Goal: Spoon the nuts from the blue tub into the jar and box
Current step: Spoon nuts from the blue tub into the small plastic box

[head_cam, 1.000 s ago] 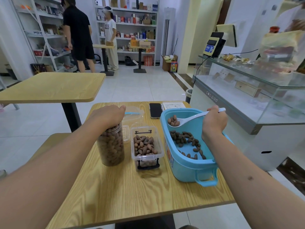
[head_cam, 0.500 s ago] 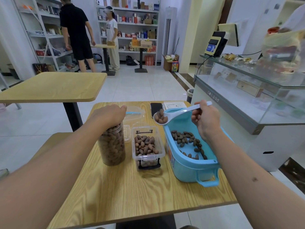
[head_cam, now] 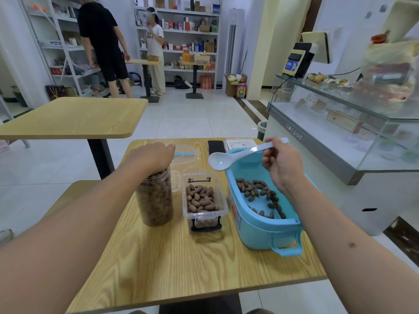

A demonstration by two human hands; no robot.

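Note:
A clear jar (head_cam: 156, 198) packed with brown nuts stands left of centre on the wooden table (head_cam: 181, 264). My left hand (head_cam: 150, 156) rests over its mouth, fingers curled round the rim. Right of the jar is a clear box (head_cam: 204, 200) holding nuts, with a black clasp at its near end. The blue tub (head_cam: 260, 223) on the right has nuts scattered on its bottom. My right hand (head_cam: 282, 164) holds the handle of a white spoon (head_cam: 229, 157). The spoon's bowl is empty and hangs above the far end of the box.
A clear lid with a blue strip (head_cam: 184, 154), a black phone (head_cam: 216, 146) and a paper sheet (head_cam: 240, 142) lie at the table's far edge. A glass counter (head_cam: 340, 123) runs along the right. Another table (head_cam: 74, 118) stands far left. Two people stand by the shelves.
My right hand carried a spoonful of nuts from the tub leftward over the box. The spoon is now empty. My left hand stayed on the jar.

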